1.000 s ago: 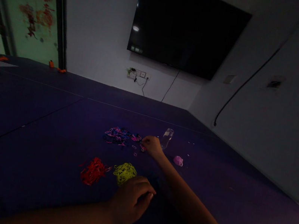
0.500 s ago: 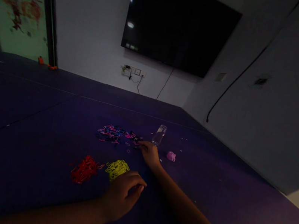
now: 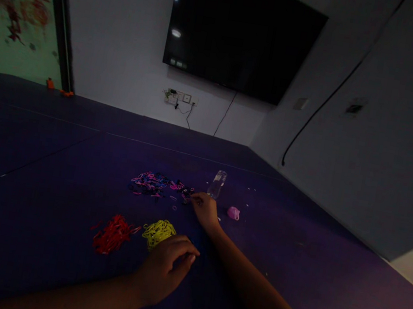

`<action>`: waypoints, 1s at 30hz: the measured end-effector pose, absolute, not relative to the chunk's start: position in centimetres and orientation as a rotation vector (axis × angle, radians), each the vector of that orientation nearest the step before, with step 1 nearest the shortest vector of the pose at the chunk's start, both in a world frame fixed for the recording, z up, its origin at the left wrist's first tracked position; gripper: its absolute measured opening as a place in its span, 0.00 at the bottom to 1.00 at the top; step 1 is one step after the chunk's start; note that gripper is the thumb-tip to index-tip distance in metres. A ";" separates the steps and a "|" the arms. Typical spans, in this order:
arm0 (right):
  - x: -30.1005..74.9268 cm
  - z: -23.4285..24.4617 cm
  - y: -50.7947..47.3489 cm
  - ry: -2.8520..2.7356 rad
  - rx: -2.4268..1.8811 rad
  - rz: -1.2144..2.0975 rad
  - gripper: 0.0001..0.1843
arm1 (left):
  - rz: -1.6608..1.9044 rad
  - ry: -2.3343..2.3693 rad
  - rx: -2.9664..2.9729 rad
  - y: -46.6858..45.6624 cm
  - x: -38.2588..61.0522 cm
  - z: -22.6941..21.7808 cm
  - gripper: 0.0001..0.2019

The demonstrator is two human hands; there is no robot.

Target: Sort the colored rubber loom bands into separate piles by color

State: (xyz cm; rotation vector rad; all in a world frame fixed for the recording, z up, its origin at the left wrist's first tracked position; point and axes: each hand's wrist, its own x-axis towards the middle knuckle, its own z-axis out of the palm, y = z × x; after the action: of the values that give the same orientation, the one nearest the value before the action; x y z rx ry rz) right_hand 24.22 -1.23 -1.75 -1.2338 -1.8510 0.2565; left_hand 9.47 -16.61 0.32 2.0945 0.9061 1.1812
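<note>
My left hand (image 3: 165, 269) hovers just in front of the yellow rubber-band pile (image 3: 158, 232), its fingers curled and the thumb and forefinger tips close together. Whatever is in that pinch, if anything, is too small to see. A bit of blue (image 3: 192, 240) shows behind those fingers. Farther forward, my right hand (image 3: 204, 209) has its fingertips together at the right end of a mixed heap of pink, blue and black bands (image 3: 152, 182); what they grip cannot be made out. The red rubber-band pile (image 3: 112, 235) lies left of the yellow one.
A clear bottle (image 3: 217, 183) is just beyond my right hand, and a small pink object with a loop (image 3: 234, 212) lies to its right. White scraps dot the purple surface (image 3: 71, 164). A large black screen (image 3: 244, 35) hangs on the wall above sockets and cables.
The whole view has shifted slightly. My right hand's fingertips stay at the edge of the mixed heap, and my left hand keeps nearly the same pose.
</note>
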 end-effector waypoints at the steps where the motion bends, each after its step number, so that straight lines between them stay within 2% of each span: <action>1: 24.2 -1.7 -1.3 -1.832 -1.224 0.264 0.11 | 1.177 0.906 2.087 -16.6 9.5 0.3 0.10; 5: 24.0 -1.3 -1.9 -1.779 -1.100 0.407 0.08 | 1.234 0.969 2.010 -16.7 9.3 0.0 0.11; 7: 23.7 -0.9 -2.5 -1.774 -1.010 0.593 0.07 | 1.317 1.046 1.911 -16.6 9.2 -0.3 0.16; 10: 23.2 -0.2 -3.5 -1.774 -0.891 0.908 0.09 | 1.426 1.132 1.714 -15.9 9.2 -1.0 0.23; 14: 22.4 0.1 -4.3 -1.776 -0.786 1.151 0.14 | 1.538 1.156 1.505 -14.8 9.3 -1.7 0.24; 18: 22.1 0.1 -4.6 -1.763 -0.754 1.207 0.17 | 1.584 1.119 1.445 -14.3 9.1 -1.9 0.22; 30: 22.1 -0.3 -4.1 -1.756 -0.777 1.206 0.17 | 1.614 1.080 1.413 -14.0 8.9 -1.4 0.18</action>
State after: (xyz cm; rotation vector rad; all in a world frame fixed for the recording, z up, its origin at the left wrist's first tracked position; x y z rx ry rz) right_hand 22.07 -4.06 -0.32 -0.7774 -1.7560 1.2060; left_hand 8.91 -13.98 -1.36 1.4128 1.0802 1.6136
